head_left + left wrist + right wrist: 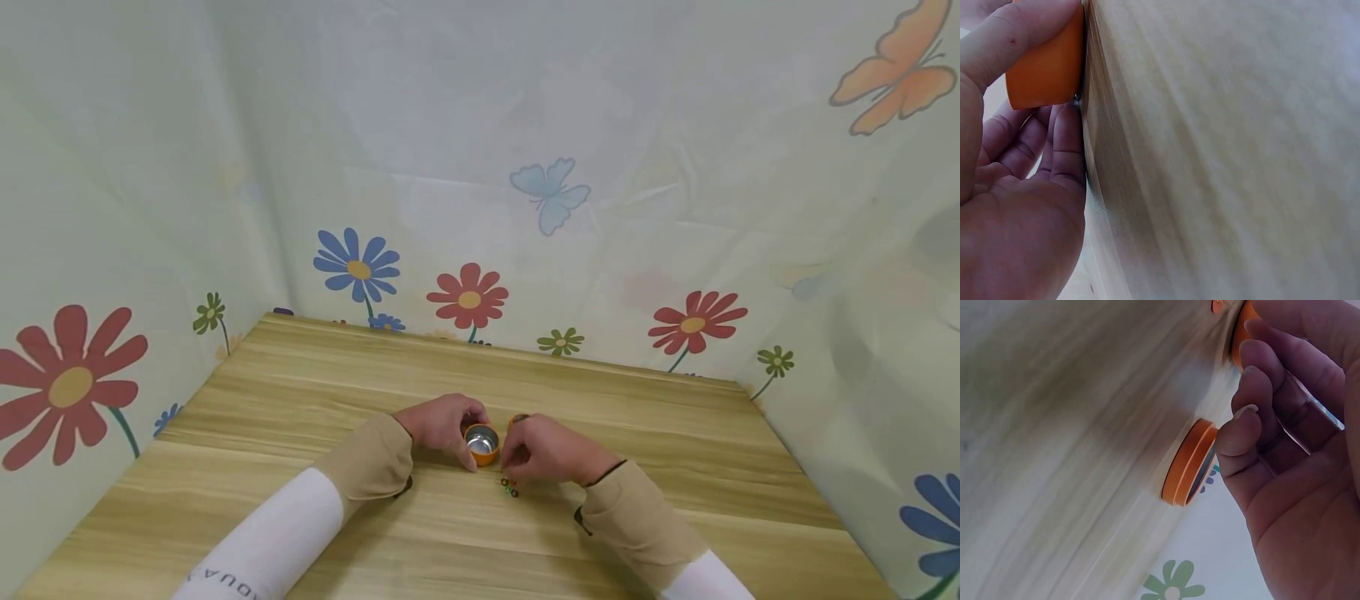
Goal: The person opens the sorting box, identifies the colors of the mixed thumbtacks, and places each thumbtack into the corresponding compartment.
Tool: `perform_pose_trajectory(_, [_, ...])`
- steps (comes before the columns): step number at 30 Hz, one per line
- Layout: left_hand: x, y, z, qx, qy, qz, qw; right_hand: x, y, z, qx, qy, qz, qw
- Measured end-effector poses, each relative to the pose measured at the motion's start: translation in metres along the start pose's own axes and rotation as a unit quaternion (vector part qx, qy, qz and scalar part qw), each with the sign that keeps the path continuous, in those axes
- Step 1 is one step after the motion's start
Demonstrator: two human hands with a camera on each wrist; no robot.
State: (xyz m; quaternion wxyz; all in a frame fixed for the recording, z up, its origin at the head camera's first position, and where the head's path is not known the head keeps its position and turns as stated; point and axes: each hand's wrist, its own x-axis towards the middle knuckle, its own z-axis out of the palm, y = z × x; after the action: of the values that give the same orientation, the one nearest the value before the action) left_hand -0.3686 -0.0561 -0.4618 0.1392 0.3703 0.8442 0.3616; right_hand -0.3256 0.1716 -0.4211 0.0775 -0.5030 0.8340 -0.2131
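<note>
My left hand (444, 425) grips a small round orange tin (482, 457) with a shiny silver inside, standing upright on the table. In the left wrist view the thumb lies across the orange tin (1047, 72), the other fingers around its far side. Just right of the tin, my right hand (551, 450) points down with bent fingers above several tiny ring-like beads (510, 490), reddish, green and dark. Whether a bead is between its fingertips cannot be seen. The orange lid (1190, 462) lies beyond the right hand, partly hidden by it in the head view.
The wood-grain table (465, 546) runs back to a pale curtain (450, 167) printed with flowers and butterflies. Similar curtain walls close off the left and right sides. In the right wrist view a single orange bead (1217, 305) shows on the tabletop near the tin.
</note>
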Motion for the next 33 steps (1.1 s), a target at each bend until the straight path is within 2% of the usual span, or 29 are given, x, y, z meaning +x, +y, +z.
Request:
perform_pose_trajectory(5, [0.0,0.001,0.0,0.002,-0.002,-0.01,0.9999,-0.001,-0.002,0.001,0.02,-0.022,0.002,1.0])
perform_pose_trajectory(18, [0.0,0.003,-0.002,-0.005,-0.004,-0.006,1.0,0.0,-0.004,0.003,0.021,-0.029,-0.024,0.999])
perform_pose_trajectory(33, [-0.004,0.01,-0.003,0.0,-0.004,-0.009,1.0,0.006,-0.009,0.006,-0.011,-0.022,-0.021,0.999])
